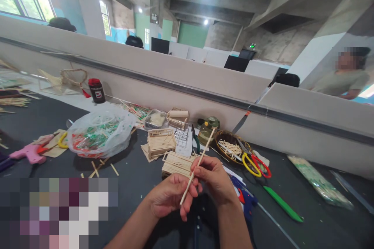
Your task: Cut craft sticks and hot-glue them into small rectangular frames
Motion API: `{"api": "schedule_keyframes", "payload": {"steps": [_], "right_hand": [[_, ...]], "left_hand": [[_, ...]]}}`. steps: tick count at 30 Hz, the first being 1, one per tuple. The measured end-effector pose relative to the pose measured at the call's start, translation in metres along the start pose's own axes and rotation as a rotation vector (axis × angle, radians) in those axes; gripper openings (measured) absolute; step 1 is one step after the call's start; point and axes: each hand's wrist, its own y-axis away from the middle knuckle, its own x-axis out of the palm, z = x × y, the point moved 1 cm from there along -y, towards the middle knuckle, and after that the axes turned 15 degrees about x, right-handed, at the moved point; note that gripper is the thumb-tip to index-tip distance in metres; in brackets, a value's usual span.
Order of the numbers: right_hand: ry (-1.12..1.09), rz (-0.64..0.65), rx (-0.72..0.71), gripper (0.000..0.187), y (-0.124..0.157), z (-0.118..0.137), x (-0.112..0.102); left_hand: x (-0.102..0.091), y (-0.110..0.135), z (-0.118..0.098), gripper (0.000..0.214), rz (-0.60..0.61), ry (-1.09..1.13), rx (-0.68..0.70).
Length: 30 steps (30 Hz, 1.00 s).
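Both of my hands meet low in the middle of the view over a dark table (137, 179). My left hand (171, 198) and my right hand (214, 181) are closed on one thin wooden stick (198, 163), which slants up to the right. Just beyond my fingers lies a small frame of wooden sticks (177, 163), and behind it a second stick-built box (160, 142).
A plastic bag of sticks (99, 130) lies at left, a pink glue gun (29, 151) further left. At right are a round basket of sticks (230, 146), scissors (255, 161), a blue glue gun (247, 200) and a green-handled tool (282, 204). A partition wall (175, 81) runs behind; a person stands far right.
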Motion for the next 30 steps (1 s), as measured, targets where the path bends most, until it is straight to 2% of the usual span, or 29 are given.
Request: {"api": "schedule_keyframes", "payload": {"steps": [4,7,11,14,17,22,30], "right_hand": [[0.025,-0.037,-0.014,0.019,-0.001,0.001,0.000],[0.145,-0.182,-0.029,0.022,-0.001,0.005,-0.009],[0.622,-0.437,-0.058,0.038,0.005,0.009,-0.026],[0.980,-0.443,-0.017,0.065,0.005,0.004,-0.028],[1.149,-0.429,0.070,0.083,-0.001,-0.009,-0.024],[1.118,-0.446,0.161,0.093,-0.016,-0.030,-0.028],[1.036,-0.415,0.001,0.085,-0.029,-0.037,-0.039]], "left_hand": [[0.001,-0.002,0.001,0.035,-0.020,0.014,0.026],[-0.001,-0.004,-0.009,0.031,-0.085,-0.057,0.109],[-0.013,-0.006,-0.030,0.025,-0.298,-0.068,0.352],[-0.024,-0.006,-0.041,0.027,-0.450,-0.035,0.439],[-0.031,-0.007,-0.045,0.031,-0.540,-0.015,0.470],[-0.030,-0.008,-0.046,0.028,-0.585,-0.115,0.545],[-0.029,-0.007,-0.044,0.028,-0.605,-0.259,0.554]]}}
